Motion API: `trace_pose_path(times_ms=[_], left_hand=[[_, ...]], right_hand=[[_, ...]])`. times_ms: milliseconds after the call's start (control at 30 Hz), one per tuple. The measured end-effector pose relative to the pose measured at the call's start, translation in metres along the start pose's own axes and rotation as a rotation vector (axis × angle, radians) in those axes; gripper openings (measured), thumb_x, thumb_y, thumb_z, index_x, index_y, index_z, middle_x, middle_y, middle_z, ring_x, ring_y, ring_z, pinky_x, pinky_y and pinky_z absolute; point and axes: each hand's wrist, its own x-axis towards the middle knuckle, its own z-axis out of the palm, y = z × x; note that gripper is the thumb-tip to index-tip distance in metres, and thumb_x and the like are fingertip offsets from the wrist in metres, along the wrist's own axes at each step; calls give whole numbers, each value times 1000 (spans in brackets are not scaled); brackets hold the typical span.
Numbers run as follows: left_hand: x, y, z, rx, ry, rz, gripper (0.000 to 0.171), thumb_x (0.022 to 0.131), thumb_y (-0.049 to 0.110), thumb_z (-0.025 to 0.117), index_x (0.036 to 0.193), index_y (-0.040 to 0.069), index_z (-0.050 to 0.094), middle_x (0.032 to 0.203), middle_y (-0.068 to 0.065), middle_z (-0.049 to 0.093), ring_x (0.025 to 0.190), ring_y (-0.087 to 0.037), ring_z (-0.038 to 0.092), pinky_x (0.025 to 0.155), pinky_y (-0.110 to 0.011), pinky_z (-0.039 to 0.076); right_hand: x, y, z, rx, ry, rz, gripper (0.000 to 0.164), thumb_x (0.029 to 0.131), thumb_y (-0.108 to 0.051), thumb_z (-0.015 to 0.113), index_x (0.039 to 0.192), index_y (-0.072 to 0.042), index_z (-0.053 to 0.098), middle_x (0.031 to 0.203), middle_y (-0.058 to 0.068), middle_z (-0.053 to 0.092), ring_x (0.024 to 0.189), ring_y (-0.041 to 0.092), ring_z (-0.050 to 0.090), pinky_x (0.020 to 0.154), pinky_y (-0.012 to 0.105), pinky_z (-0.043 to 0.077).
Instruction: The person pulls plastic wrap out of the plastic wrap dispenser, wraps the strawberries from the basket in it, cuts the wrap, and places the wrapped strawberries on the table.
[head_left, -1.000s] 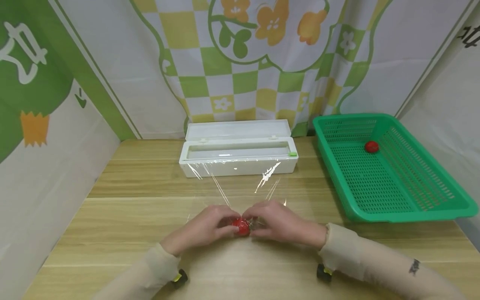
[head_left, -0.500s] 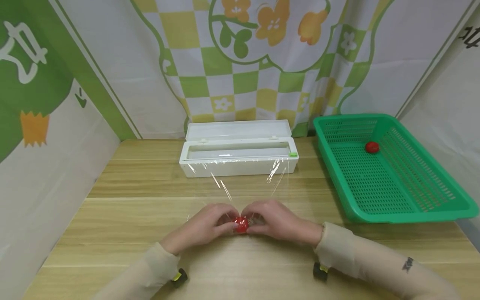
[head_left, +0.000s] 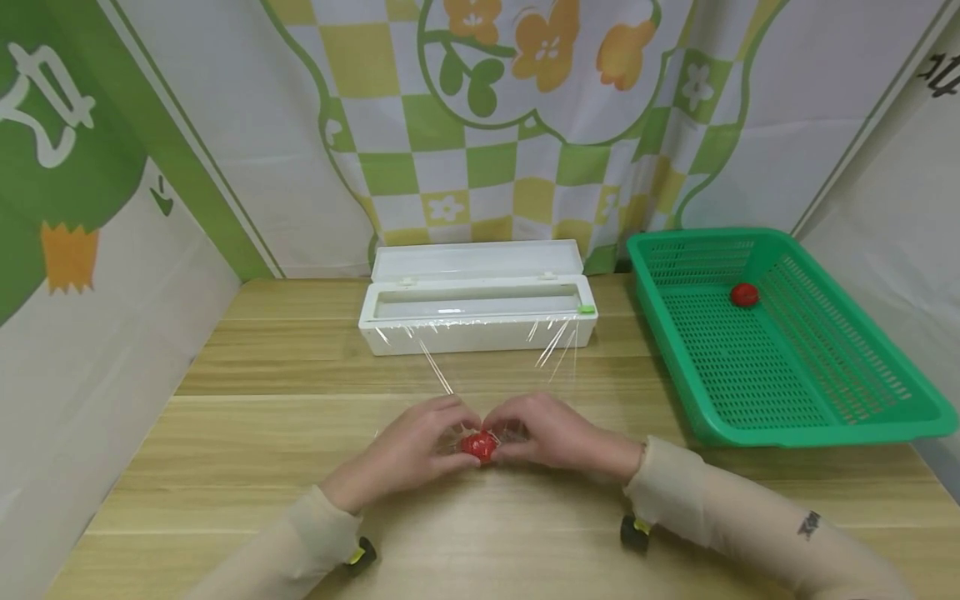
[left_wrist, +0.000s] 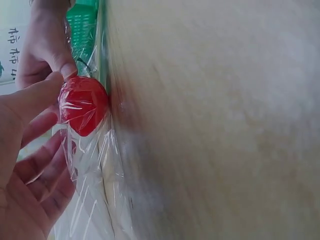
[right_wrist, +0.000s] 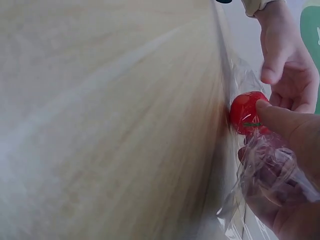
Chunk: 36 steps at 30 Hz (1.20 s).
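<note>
A small red fruit (head_left: 478,447) with a green stem lies low over the wooden table, covered by clear plastic wrap (left_wrist: 92,175). Its stem end faces my right hand (head_left: 555,437), whose thumb presses on it through the wrap while the fingers curl behind. From the other side my left hand (head_left: 416,442) curls around the fruit, thumb in front and index finger above. In the right wrist view, crumpled wrap (right_wrist: 272,165) bunches around the right fingers. The sheet stretches back to a white wrap dispenser box (head_left: 476,337) with its lid raised.
At the right stands a green slotted basket (head_left: 750,435) holding another red fruit (head_left: 745,294). A small green slider (head_left: 586,309) sits at the box's right end. A checked cloth (head_left: 487,167) hangs behind the wooden table (head_left: 262,417).
The right hand has shifted slightly left and away from me. The fruit has turned a little between the hands, and the wrap's creases have moved. Box and basket look unchanged.
</note>
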Motion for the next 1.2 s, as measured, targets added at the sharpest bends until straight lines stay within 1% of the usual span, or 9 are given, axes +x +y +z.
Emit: trace_pose_path(times_ms=[167, 300, 400, 500, 600, 800, 900, 1033, 1200], left_hand=[[0, -2, 2, -33, -22, 5, 39, 72, 28, 82, 107, 20, 66, 101, 10, 63, 96, -6, 59, 90, -29, 52], [1, -4, 5, -48, -32, -6, 35, 74, 25, 80, 106, 19, 66, 99, 11, 64, 94, -5, 60, 88, -27, 52], [1, -4, 5, -58, -29, -21, 33, 76, 25, 79, 105, 20, 67, 99, 11, 65, 93, -4, 60, 87, -26, 52], [2, -4, 4, -65, -29, -35, 31, 77, 26, 78, 105, 20, 67, 99, 12, 66, 94, -4, 60, 88, -27, 52], [2, -5, 3, -81, -34, -44, 29, 78, 27, 76, 105, 21, 67, 100, 11, 67, 94, -4, 60, 87, -27, 52], [3, -7, 3, -93, -32, -37, 26, 81, 27, 74, 106, 21, 67, 99, 12, 67, 91, -2, 59, 84, -25, 52], [4, -9, 3, -89, -36, -45, 27, 82, 28, 73, 108, 20, 68, 99, 12, 67, 90, 0, 58, 83, -24, 52], [5, -12, 4, -95, -49, -58, 28, 83, 28, 72, 110, 19, 68, 100, 11, 68, 91, 0, 59, 84, -24, 52], [6, -13, 4, -95, -54, -91, 34, 86, 29, 69, 117, 14, 65, 104, 6, 70, 93, -3, 62, 87, -27, 53]], right_hand=[[2, 0, -1, 27, -16, 18, 25, 79, -37, 75, 102, -29, 71, 89, -20, 68, 70, 2, 54, 63, 20, 48], [2, 0, -2, 49, -26, 23, 26, 79, -37, 75, 103, -29, 71, 92, -19, 69, 73, 1, 57, 65, 20, 50], [1, -1, -6, 42, -25, 31, 29, 79, -37, 75, 107, -28, 70, 96, -17, 70, 77, 1, 59, 69, 20, 52], [0, -3, -11, 0, -9, 30, 31, 80, -37, 74, 109, -26, 70, 103, -12, 71, 85, 2, 61, 76, 22, 54], [0, -5, -14, -64, 15, 2, 31, 82, -38, 72, 109, -24, 71, 107, -9, 71, 92, 4, 63, 82, 25, 54], [-1, -10, -17, -171, 66, -107, 25, 83, -34, 72, 104, -22, 72, 103, -9, 71, 95, 5, 64, 86, 23, 52], [-1, -11, -15, -222, 83, -146, 24, 83, -32, 73, 104, -21, 72, 102, -9, 71, 95, 4, 62, 88, 23, 51], [-1, -10, -10, -238, 104, -138, 25, 82, -30, 73, 105, -20, 72, 101, -8, 71, 95, 5, 62, 88, 24, 51], [1, -7, -4, -204, 119, -95, 27, 82, -29, 74, 107, -22, 71, 102, -9, 71, 93, 5, 63, 85, 21, 51]])
